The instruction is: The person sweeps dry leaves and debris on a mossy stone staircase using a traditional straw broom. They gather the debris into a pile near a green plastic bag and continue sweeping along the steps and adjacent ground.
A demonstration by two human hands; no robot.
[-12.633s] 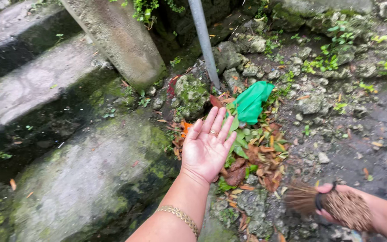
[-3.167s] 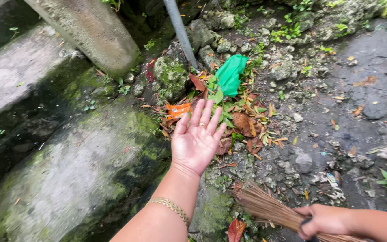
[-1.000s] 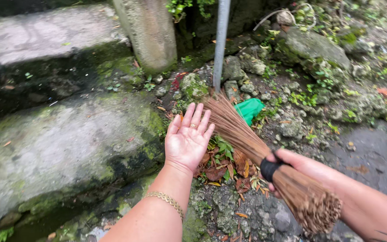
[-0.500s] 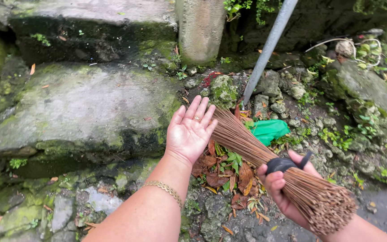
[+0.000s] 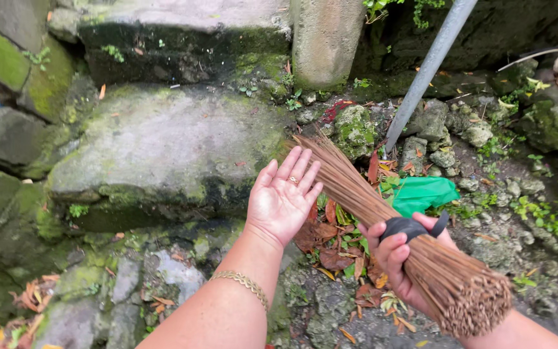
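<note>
My right hand [image 5: 400,262] grips a bundle broom [image 5: 382,213] of thin brown sticks near its black band, the cut butt end low at the right and the tips pointing up-left toward the stone step. My left hand [image 5: 284,197] is held open, palm up, fingers spread, right beside the broom's sticks and touching or nearly touching them. A gold bracelet [image 5: 243,283] circles the left wrist. Under both hands lies a small heap of dry brown and orange leaves [image 5: 330,242] with a crumpled green plastic bag [image 5: 421,194] next to it.
Mossy stone steps [image 5: 163,139] rise at left and top. A concrete post [image 5: 325,39] stands at the top centre, and a grey metal pole [image 5: 427,68] slants down into rocks. Loose stones and small green weeds [image 5: 537,213] cover the ground at right.
My view has swung left and down. The right hand has brought the broom from low right up beside the open left palm, which stays spread over the leaf heap.
</note>
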